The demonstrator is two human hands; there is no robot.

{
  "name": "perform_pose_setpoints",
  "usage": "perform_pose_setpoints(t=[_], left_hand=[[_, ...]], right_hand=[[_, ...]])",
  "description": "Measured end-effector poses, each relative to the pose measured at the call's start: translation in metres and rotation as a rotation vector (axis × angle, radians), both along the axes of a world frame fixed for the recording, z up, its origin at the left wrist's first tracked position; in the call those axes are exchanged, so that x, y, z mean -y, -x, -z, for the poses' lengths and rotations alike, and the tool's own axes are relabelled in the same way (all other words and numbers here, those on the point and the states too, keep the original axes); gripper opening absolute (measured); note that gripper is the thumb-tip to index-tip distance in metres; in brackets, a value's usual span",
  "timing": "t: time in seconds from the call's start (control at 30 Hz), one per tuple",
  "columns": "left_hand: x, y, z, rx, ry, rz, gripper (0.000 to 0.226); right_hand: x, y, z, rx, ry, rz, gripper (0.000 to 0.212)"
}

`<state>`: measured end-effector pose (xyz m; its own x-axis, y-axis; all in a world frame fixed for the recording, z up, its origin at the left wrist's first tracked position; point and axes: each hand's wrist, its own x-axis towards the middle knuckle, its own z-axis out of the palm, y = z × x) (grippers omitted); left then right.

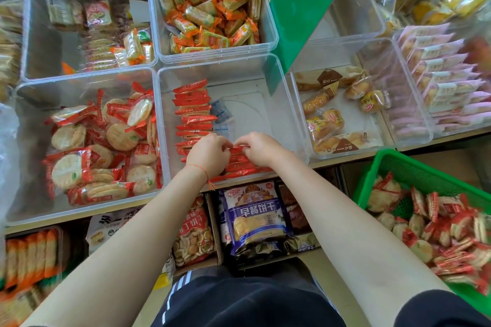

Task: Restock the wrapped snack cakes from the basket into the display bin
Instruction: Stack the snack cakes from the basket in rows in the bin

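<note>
Single view, head-worn camera, wide-angle, edges bowed; looks forward and steeply down over person's own forearms; clear display bin (pixel 268 79) sits mid-frame, close, at arm's reach; left hand (pixel 208 152) and right hand (pixel 259 148) meet over bin's near edge; green basket (pixel 414 167) right of bin and nearer camera, cut by frame edge; shelf of bagged snacks below bin; no second view to overlap

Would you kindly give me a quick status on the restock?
Both hands, left and right, pinching red packets in the clear bin. Green basket still holds plenty. Nothing blocking.
</note>
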<state>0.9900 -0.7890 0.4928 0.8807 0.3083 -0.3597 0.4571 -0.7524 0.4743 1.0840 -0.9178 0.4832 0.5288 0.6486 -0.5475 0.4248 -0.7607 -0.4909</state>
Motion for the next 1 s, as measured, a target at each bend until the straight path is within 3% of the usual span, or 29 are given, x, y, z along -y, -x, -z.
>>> perform_pose_setpoints(t=[0.17, 0.3, 0.53, 0.63, 0.83, 0.93, 1.0], left_hand=[[0.000, -0.005, -0.007, 0.026, 0.001, -0.032, 0.032], [0.008, -0.009, -0.019, 0.088, -0.012, -0.057, 0.030], [0.064, -0.049, -0.058, 0.214, 0.020, 0.059, 0.026], [0.117, -0.074, -0.064, 0.188, 0.058, 0.198, 0.028], [0.257, -0.113, -0.047, 0.087, 0.163, 0.501, 0.024], [0.326, -0.121, -0.024, -0.004, 0.212, 0.631, 0.024], [0.365, -0.122, -0.003, -0.111, 0.289, 0.602, 0.023]], right_hand=[[0.015, -0.002, -0.010, -0.029, -0.071, 0.161, 0.046], [0.026, -0.006, -0.019, -0.015, -0.178, 0.264, 0.037], [0.097, -0.019, -0.052, 0.331, -0.553, 0.746, 0.023], [0.150, -0.023, -0.051, 0.422, -0.529, 0.979, 0.020], [0.284, -0.009, -0.010, 0.418, -0.346, 1.309, 0.016], [0.351, 0.007, 0.025, 0.298, -0.176, 1.415, 0.018], [0.388, 0.018, 0.051, 0.163, -0.086, 1.446, 0.026]])
